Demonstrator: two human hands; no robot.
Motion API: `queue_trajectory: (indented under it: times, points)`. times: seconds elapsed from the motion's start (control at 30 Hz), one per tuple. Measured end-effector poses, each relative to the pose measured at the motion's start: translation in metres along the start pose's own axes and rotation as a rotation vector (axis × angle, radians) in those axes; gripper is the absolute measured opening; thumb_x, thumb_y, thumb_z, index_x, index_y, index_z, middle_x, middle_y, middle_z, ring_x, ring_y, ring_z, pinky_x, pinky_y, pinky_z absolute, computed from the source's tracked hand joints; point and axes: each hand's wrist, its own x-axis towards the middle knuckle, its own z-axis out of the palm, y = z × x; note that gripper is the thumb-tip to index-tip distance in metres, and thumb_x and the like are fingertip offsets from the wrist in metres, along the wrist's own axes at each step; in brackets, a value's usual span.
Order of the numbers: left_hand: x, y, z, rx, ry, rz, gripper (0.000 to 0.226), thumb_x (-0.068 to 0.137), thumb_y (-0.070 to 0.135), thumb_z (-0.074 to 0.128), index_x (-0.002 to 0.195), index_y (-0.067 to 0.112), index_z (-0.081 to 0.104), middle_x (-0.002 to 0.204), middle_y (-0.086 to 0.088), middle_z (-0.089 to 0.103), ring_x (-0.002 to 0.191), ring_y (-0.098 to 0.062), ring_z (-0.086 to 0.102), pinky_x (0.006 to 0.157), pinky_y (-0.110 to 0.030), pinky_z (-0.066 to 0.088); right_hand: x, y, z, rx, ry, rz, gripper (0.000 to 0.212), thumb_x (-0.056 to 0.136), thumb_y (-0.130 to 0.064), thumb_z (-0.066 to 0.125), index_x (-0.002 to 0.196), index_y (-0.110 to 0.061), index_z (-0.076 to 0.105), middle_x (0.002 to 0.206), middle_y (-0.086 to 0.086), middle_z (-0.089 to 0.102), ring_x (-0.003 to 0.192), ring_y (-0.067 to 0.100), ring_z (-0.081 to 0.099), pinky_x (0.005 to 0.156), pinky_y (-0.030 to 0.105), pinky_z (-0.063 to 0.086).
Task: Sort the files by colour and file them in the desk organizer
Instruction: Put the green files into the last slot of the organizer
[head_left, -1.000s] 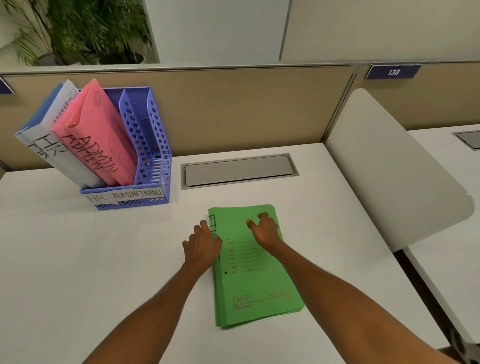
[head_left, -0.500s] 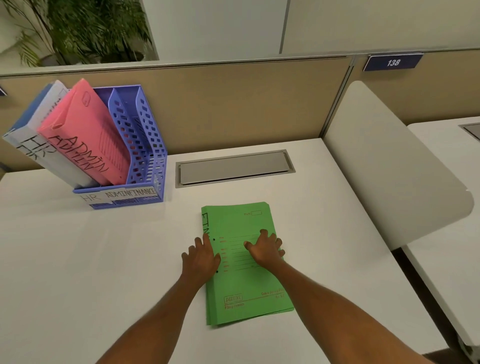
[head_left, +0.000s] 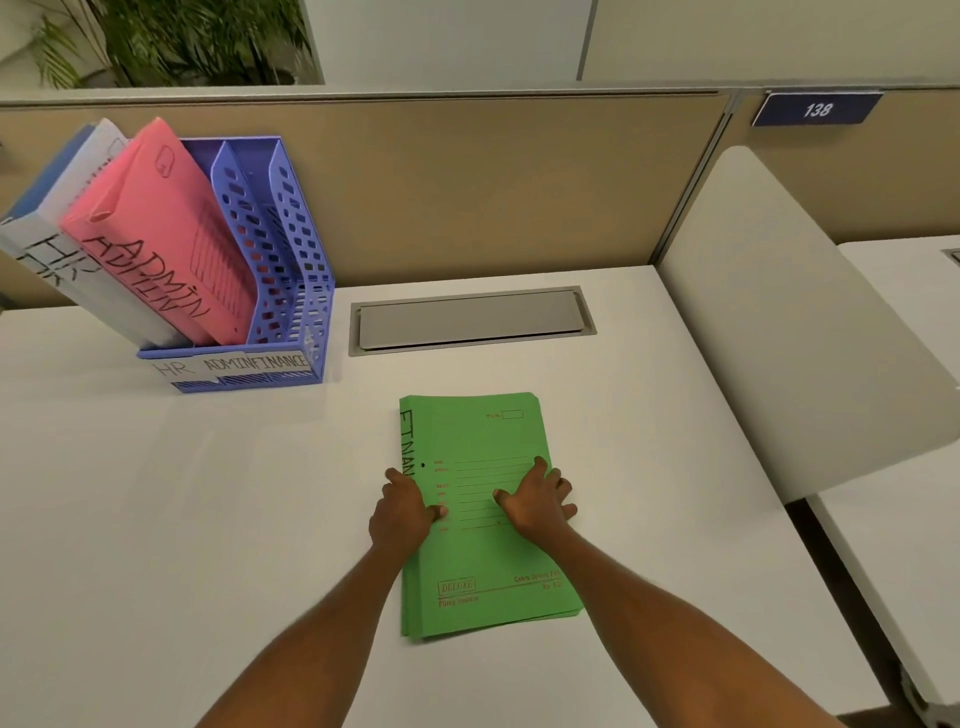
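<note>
Left hand (head_left: 402, 506) low centre of frame, fingers curled along the spine edge of the green files (head_left: 483, 519), thumb on top of the cover, so pinching that edge but not lifting. Right hand (head_left: 537, 499) flat and spread on the cover just beside it, pressing down, nothing clamped. Stack lying flat on the white worktop (head_left: 156, 519), a bit fanned at the bottom edge, "FINAN..." lettering down the left side.

Looks like squaring up before the pickup, so worth doing properly: tap those loose lower edges flush first, otherwise one slips out mid-carry. Then get left fingers right under the spine, right hand to the far edge, lift as one block.

Destination probably the rightmost slot of the blue desk organizer (head_left: 291, 291), upper left of frame, labelled FINANCE and empty. Pink files (head_left: 156, 234) marked ADMIN in the middle slot, white files (head_left: 67, 249) marked HR further left. Tilt to match and slide in spine-out, lettering readable.
</note>
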Motion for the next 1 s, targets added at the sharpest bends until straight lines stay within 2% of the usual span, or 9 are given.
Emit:
queue_trajectory:
  times: [0.13, 0.27, 0.37, 0.43, 0.53, 0.73, 0.87, 1.0]
  points:
    - [0.001, -0.001, -0.002, -0.051, 0.031, -0.025, 0.071, 0.069, 0.023, 0.085, 0.113, 0.005, 0.032, 0.117, -0.016, 0.058, 0.103, -0.035, 0.062, 0.086, -0.049, 0.053, 0.001, 0.001, 0.001, -0.021, -0.001, -0.008, 0.092, 0.083, -0.052, 0.063, 0.15, -0.01, 0.014, 0.146, 0.017, 0.031, 0.137, 0.036, 0.026, 0.106, 0.055, 0.031]
    - [0.003, -0.002, -0.001, -0.241, 0.026, -0.027, 0.07, 0.063, 0.013, 0.089, 0.111, 0.002, 0.039, 0.114, -0.017, 0.058, 0.1, -0.033, 0.062, 0.084, -0.047, 0.055, 0.003, 0.001, -0.002, -0.002, 0.006, 0.009, 0.091, 0.082, -0.052, 0.065, 0.148, -0.011, 0.018, 0.144, 0.016, 0.034, 0.135, 0.035, 0.029, 0.106, 0.054, 0.032]
    - [0.004, -0.006, -0.004, -0.485, -0.016, -0.062, 0.058, 0.061, 0.002, 0.087, 0.106, 0.005, 0.051, 0.11, -0.016, 0.064, 0.096, -0.031, 0.065, 0.083, -0.047, 0.057, 0.005, 0.001, -0.006, 0.014, 0.006, 0.025, 0.091, 0.081, -0.051, 0.067, 0.147, -0.01, 0.02, 0.144, 0.016, 0.035, 0.135, 0.035, 0.03, 0.105, 0.053, 0.032]
    - [0.003, -0.007, -0.006, -0.682, -0.065, -0.087, 0.052, 0.064, -0.009, 0.081, 0.102, 0.008, 0.051, 0.108, -0.016, 0.067, 0.088, -0.028, 0.069, 0.074, -0.043, 0.06, 0.007, 0.001, -0.009, 0.017, 0.005, 0.036, 0.092, 0.08, -0.052, 0.068, 0.147, -0.009, 0.022, 0.144, 0.016, 0.035, 0.135, 0.035, 0.03, 0.105, 0.054, 0.033]
    - [0.0, -0.003, -0.011, -0.887, -0.157, -0.114, 0.053, 0.069, -0.019, 0.071, 0.108, 0.008, 0.048, 0.111, -0.018, 0.067, 0.086, -0.029, 0.07, 0.063, -0.038, 0.06, 0.009, 0.001, -0.012, 0.033, -0.005, 0.045, 0.092, 0.08, -0.052, 0.069, 0.147, -0.01, 0.022, 0.144, 0.016, 0.035, 0.135, 0.035, 0.03, 0.106, 0.054, 0.032]
    - [-0.001, 0.009, -0.02, -1.071, -0.212, -0.14, 0.057, 0.07, -0.024, 0.065, 0.117, 0.004, 0.048, 0.113, -0.021, 0.066, 0.099, -0.04, 0.067, 0.082, -0.059, 0.056, 0.01, -0.003, -0.017, 0.037, -0.019, 0.029, 0.092, 0.081, -0.054, 0.067, 0.147, -0.009, 0.023, 0.144, 0.017, 0.036, 0.136, 0.037, 0.031, 0.109, 0.053, 0.031]
    - [-0.001, 0.013, -0.032, -1.157, -0.226, -0.117, 0.05, 0.071, -0.023, 0.063, 0.114, 0.002, 0.053, 0.11, -0.021, 0.069, 0.093, -0.038, 0.07, 0.075, -0.051, 0.059, 0.01, -0.01, -0.024, 0.059, 0.001, 0.011, 0.097, 0.082, -0.058, 0.064, 0.149, -0.006, 0.018, 0.148, 0.018, 0.033, 0.138, 0.039, 0.03, 0.111, 0.054, 0.029]
    - [0.002, 0.013, -0.048, -1.192, -0.222, -0.074, 0.049, 0.071, -0.021, 0.064, 0.114, 0.002, 0.055, 0.108, -0.02, 0.07, 0.091, -0.036, 0.071, 0.07, -0.045, 0.06, 0.011, -0.023, -0.033, 0.187, 0.046, -0.012, 0.096, 0.084, -0.052, 0.067, 0.148, -0.003, 0.016, 0.148, 0.02, 0.035, 0.137, 0.04, 0.035, 0.111, 0.056, 0.032]
